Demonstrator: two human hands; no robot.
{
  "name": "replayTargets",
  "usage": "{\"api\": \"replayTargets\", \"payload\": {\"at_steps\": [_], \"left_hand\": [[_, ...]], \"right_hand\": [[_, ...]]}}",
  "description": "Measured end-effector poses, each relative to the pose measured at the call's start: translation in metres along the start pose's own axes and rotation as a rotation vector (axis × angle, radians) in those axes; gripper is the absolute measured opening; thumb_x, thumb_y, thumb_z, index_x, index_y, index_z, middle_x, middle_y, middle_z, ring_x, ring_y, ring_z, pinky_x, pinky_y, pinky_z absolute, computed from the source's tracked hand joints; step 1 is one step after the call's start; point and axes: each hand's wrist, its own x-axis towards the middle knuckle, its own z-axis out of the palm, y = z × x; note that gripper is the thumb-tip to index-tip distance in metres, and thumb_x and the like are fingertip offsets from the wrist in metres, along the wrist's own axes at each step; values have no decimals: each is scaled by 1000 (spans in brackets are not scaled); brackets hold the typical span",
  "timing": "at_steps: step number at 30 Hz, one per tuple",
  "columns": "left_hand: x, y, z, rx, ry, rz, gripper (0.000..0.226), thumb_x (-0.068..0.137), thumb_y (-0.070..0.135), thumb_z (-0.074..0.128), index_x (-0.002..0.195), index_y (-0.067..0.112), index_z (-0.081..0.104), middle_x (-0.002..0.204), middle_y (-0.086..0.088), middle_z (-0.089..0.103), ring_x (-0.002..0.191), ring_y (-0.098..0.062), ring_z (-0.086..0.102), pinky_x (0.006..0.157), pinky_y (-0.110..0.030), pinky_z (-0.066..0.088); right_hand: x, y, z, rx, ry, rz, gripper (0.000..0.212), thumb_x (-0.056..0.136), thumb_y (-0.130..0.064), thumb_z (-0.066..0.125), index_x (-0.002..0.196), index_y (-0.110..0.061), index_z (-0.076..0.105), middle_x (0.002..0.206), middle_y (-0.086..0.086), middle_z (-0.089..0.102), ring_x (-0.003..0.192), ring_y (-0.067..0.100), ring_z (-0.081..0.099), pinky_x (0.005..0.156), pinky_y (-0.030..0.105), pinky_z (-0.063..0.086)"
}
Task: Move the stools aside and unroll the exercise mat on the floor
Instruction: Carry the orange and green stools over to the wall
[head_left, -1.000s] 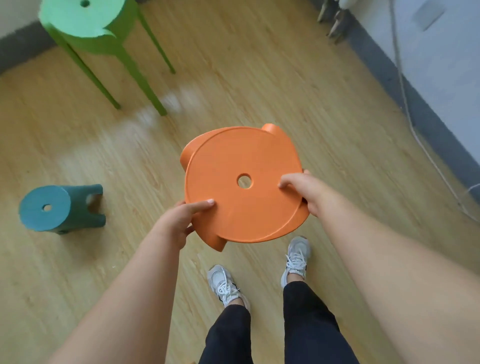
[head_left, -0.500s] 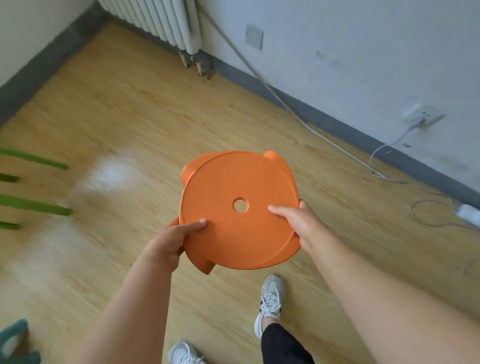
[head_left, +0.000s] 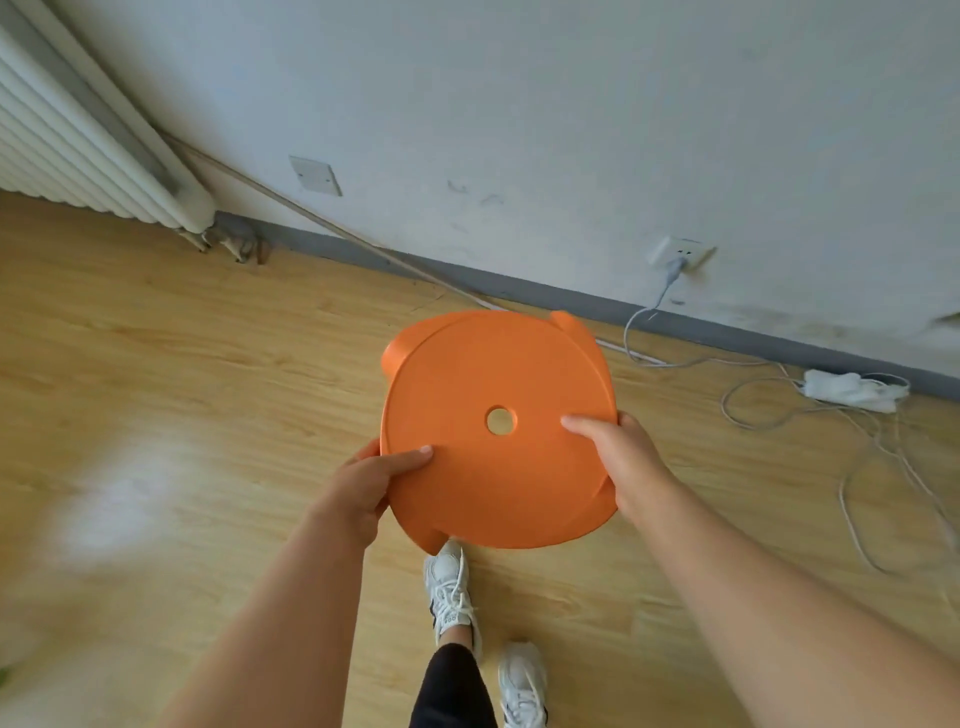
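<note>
The orange stool (head_left: 493, 483) is mid-frame, held above the wooden floor (head_left: 182, 364), its round seat with a centre hole facing the camera. The left hand (head_left: 363, 488) grasps the rim at the seat's 8 o'clock, thumb laid across the top, fingers curled under. The right hand (head_left: 618, 457) grasps the rim at 4 o'clock, thumb on the seat too. A white radiator (head_left: 88, 156) stands at 10 o'clock, a wall socket (head_left: 680, 254) at 1 o'clock, a power strip (head_left: 852, 389) on the floor at 3 o'clock, white shoes (head_left: 449, 587) at 6 o'clock
</note>
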Motion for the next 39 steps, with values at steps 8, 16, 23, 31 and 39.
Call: {"api": "replayTargets", "payload": {"at_steps": [8, 16, 23, 31, 39], "left_hand": [[68, 85, 64, 176, -71, -31, 57, 76, 9, 76, 129, 14, 56, 108, -2, 66, 92, -15, 61, 64, -23, 45], [140, 129, 125, 317, -113, -74, 50, 77, 9, 75, 123, 16, 57, 102, 3, 67, 89, -12, 61, 63, -21, 44], [197, 144, 182, 350, -96, -106, 47, 77, 9, 75, 119, 16, 58, 103, 3, 66, 92, -15, 60, 66, -24, 45], [245, 135, 224, 335, 6, -132, 51, 82, 5, 68, 129, 14, 53, 121, -8, 62, 99, -23, 59, 80, -37, 50], [245, 120, 228, 478, 88, -70, 53, 85, 7, 65, 135, 17, 48, 123, -6, 60, 110, -28, 57, 100, -47, 45]], "right_hand": [[67, -43, -12, 138, 59, 71, 55, 76, -34, 77, 125, -18, 57, 114, 4, 67, 98, 28, 65, 86, 44, 51], [144, -85, -30, 122, 2, 54, 68, 66, -20, 86, 127, -16, 55, 116, 4, 68, 102, 26, 65, 92, 47, 51], [215, -118, -58, 112, -3, 43, 70, 66, -15, 87, 127, -21, 55, 115, 0, 68, 99, 23, 65, 83, 43, 52], [270, -130, -78, 1, -56, 83, 90, 68, -4, 83, 143, -22, 37, 125, -1, 59, 109, 25, 57, 89, 43, 46], [275, -119, -73, -74, 14, 170, 92, 70, 7, 75, 145, -21, 30, 131, 5, 54, 115, 31, 52, 93, 47, 44]]}}
